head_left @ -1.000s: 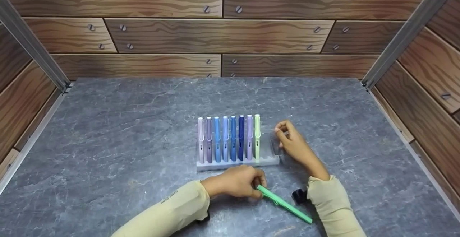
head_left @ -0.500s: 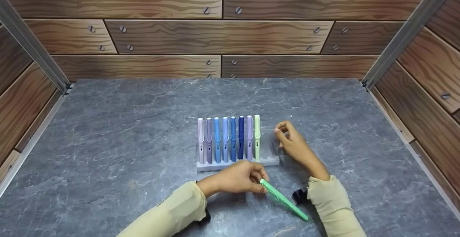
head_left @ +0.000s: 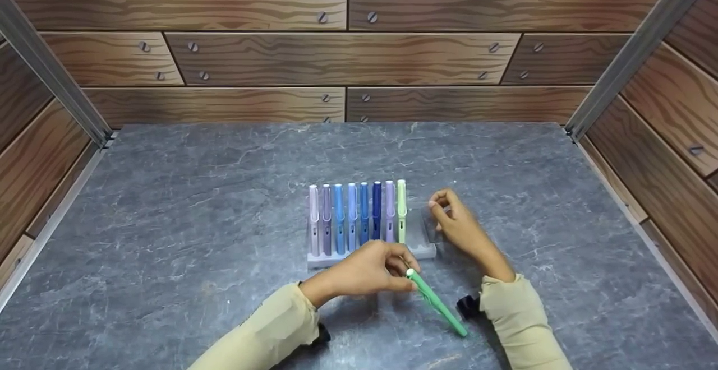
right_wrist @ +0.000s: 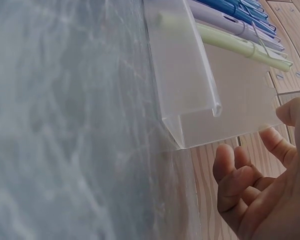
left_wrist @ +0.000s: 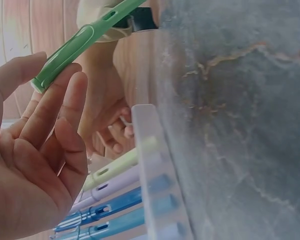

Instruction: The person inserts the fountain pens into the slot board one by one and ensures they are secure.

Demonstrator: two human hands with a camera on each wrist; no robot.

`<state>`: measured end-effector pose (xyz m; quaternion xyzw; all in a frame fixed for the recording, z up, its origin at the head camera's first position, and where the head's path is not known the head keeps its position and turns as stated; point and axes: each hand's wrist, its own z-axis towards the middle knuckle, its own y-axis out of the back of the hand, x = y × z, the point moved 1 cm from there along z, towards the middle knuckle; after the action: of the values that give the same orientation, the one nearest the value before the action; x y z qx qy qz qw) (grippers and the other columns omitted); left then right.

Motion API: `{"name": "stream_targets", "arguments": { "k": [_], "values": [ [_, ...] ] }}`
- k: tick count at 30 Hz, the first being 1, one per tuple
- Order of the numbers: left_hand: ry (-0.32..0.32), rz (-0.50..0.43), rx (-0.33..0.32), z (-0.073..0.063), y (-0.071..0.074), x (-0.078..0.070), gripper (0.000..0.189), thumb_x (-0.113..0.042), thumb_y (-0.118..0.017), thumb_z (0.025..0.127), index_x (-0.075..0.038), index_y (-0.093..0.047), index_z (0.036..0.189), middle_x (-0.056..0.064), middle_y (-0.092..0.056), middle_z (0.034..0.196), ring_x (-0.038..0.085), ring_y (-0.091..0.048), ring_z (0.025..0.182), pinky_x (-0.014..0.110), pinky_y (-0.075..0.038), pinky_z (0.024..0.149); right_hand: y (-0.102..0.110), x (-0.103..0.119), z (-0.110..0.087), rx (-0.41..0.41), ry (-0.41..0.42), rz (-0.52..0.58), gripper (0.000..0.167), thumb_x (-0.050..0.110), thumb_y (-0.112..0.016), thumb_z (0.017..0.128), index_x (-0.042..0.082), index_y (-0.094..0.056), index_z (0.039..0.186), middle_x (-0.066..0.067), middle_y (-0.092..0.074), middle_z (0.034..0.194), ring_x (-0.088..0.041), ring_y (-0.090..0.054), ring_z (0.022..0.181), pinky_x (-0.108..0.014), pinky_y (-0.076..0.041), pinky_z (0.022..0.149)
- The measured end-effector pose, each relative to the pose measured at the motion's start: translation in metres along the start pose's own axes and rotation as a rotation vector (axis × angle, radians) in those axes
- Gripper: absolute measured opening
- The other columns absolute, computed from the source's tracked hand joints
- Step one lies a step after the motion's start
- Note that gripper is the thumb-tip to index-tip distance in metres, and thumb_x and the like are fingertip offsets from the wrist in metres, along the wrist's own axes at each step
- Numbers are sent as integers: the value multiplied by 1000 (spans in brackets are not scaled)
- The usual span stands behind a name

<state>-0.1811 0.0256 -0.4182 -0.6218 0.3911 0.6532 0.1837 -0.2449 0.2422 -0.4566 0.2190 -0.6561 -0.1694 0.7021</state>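
My left hand (head_left: 373, 269) pinches a green pen (head_left: 437, 304) by its capped end between thumb and fingers, in front of the stand. In the left wrist view the green pen (left_wrist: 82, 45) slants up from the fingertips, clip showing. A clear pen stand (head_left: 426, 251) holds a row of several upright pens, from pale lilac through blues to a light green pen (head_left: 401, 207) at the right. My right hand (head_left: 457, 221) is at the stand's right side; in the right wrist view its thumb and forefinger pinch the edge of the clear panel (right_wrist: 230, 110).
The grey marbled tabletop (head_left: 196, 207) lies under everything. Wood-patterned walls (head_left: 336, 59) stand behind and at both sides, with metal posts at the corners. A black wrist piece (head_left: 467, 306) is at the right sleeve, near the green pen's lower end.
My left hand has moved slightly up and toward the stand, bringing the green pen along; the pen's lower end has shifted left and points more steeply. The right hand has stayed in place.
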Motion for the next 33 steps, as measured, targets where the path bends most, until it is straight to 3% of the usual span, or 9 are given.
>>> {"name": "stream_targets", "arguments": {
  "k": [18, 33],
  "values": [
    [-60, -35, -121, -1, 12, -15, 13, -8, -72, 84, -4, -67, 95, 14, -74, 90, 6, -67, 77, 21, -55, 76, 0, 1, -1, -13, -19, -9, 15, 19, -48, 101, 7, -48, 109, -12, -53, 101, -16, -52, 63, -21, -42, 54],
    [-119, 12, -289, 2, 23, -30, 15, -12, -74, 83, -6, -68, 95, 11, -74, 90, 9, -70, 80, 21, -55, 75, 0, 0, 0, -11, -1, 8, 15, 18, -48, 101, 5, -48, 108, -12, -52, 99, -14, -52, 62, -21, -42, 54]
  ]
}}
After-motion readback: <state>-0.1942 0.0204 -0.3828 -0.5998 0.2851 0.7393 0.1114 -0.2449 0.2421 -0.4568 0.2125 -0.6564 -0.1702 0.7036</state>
